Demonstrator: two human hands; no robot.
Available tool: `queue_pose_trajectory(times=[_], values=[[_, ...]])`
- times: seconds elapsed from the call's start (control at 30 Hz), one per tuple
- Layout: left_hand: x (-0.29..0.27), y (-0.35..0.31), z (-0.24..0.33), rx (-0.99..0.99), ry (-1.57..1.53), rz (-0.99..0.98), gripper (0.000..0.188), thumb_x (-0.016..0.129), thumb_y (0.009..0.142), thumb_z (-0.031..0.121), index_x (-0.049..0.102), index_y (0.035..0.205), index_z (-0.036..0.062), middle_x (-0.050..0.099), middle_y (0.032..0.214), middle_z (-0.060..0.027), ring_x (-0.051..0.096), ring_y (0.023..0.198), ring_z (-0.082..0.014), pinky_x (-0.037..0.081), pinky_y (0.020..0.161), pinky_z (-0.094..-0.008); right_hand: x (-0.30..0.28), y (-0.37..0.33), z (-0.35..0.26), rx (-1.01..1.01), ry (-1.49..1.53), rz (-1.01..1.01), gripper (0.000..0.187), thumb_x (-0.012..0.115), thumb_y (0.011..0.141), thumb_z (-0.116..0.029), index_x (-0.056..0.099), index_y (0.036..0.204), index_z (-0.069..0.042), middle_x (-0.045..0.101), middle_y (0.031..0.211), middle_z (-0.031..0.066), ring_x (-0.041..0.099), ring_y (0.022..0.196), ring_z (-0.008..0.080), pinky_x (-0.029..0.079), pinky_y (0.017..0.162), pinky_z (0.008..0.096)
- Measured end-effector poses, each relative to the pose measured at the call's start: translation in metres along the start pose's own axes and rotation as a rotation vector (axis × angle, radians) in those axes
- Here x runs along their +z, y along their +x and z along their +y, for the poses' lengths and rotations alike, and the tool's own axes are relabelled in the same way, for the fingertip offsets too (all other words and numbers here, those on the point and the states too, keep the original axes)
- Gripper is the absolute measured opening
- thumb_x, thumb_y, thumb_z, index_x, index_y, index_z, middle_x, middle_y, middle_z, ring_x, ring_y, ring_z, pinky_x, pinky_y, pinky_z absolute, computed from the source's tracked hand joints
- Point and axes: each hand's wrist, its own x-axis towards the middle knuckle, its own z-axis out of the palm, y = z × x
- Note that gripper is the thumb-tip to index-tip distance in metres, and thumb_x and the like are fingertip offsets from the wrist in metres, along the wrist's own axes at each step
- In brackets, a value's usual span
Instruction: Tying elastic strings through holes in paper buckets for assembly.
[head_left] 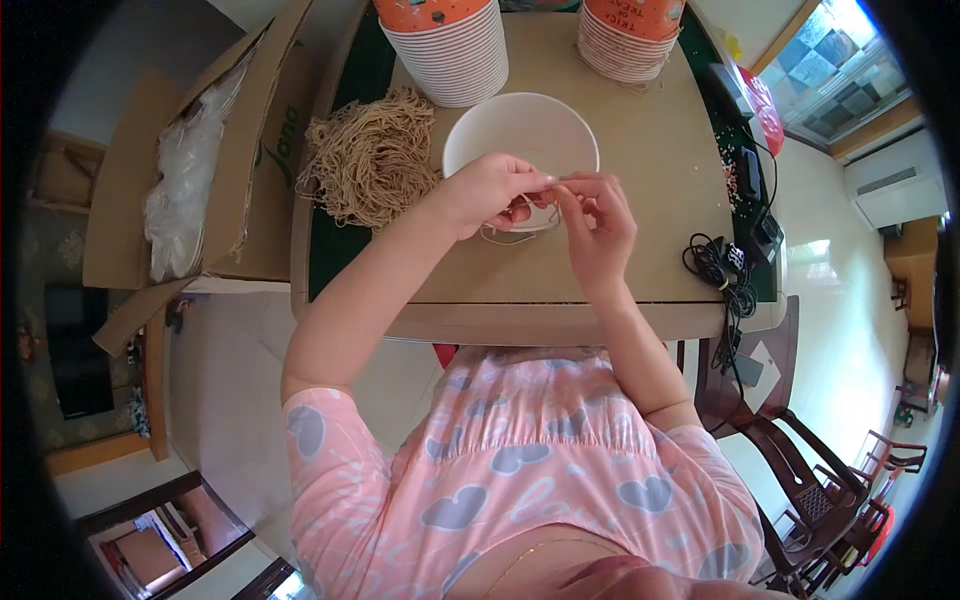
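Taking my fingertips as the clock's centre, my left hand (505, 195) and right hand (602, 215) meet there, each grip pinched nearly closed on the thin string (508, 243), its slack loop drooping toward 7 o'clock. Small fingertip moves and light, even tension should work best, I judge, with that slack kept from snagging on the white tub (521, 115) at 12. Open room on the table (675, 185) lies toward 3; cables (722, 265) at 4, near edge at 6.
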Motion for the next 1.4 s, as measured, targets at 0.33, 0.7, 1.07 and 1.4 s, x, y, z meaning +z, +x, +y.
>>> queue_pose_trajectory(times=[0.33, 0.7, 1.07, 1.4], values=[[-0.006, -0.005, -0.002, 0.001, -0.134, 0.051, 0.016, 0.057, 0.093, 0.014, 0.064, 0.091, 0.0000, 0.057, 0.076, -0.0008, 0.048, 0.059, -0.0063, 0.032, 0.044, -0.0203, 0.000, -0.005, -0.004, -0.155, -0.128, -0.079, 0.021, 0.066, 0.082, 0.005, 0.069, 0.102, -0.002, 0.065, 0.097, 0.0110, 0.064, 0.083, 0.0192, 0.053, 0.066, 0.0277], [0.009, -0.023, -0.020, 0.401, 0.392, 0.333, 0.011, 0.065, 0.087, 0.009, 0.067, 0.092, -0.0007, 0.066, 0.080, -0.0008, 0.058, 0.070, -0.0074, 0.048, 0.065, -0.0234, -0.010, 0.008, -0.016, 0.012, -0.119, -0.256, 0.012, 0.069, 0.081, 0.000, 0.065, 0.092, -0.001, 0.065, 0.087, 0.0097, 0.061, 0.075, 0.0169, 0.050, 0.064, 0.0282], [0.033, -0.036, -0.031, 0.538, 0.571, 0.577, 0.006, 0.066, 0.085, 0.006, 0.064, 0.090, 0.0016, 0.067, 0.082, -0.0026, 0.057, 0.066, -0.0088, 0.048, 0.061, -0.0235, -0.006, 0.006, -0.015, 0.000, -0.169, -0.254, 0.010, 0.069, 0.080, 0.000, 0.062, 0.086, -0.001, 0.063, 0.082, 0.0076, 0.060, 0.071, 0.0170, 0.049, 0.064, 0.0280], [0.032, -0.031, -0.039, 0.676, 0.467, 0.642, 0.011, 0.066, 0.084, 0.004, 0.066, 0.095, 0.0038, 0.065, 0.087, -0.0053, 0.060, 0.065, -0.0144, 0.050, 0.060, -0.0262, -0.005, 0.004, -0.012, -0.033, -0.169, -0.233, 0.008, 0.068, 0.082, 0.001, 0.062, 0.088, 0.000, 0.063, 0.081, 0.0087, 0.060, 0.070, 0.0164, 0.049, 0.064, 0.0270]])
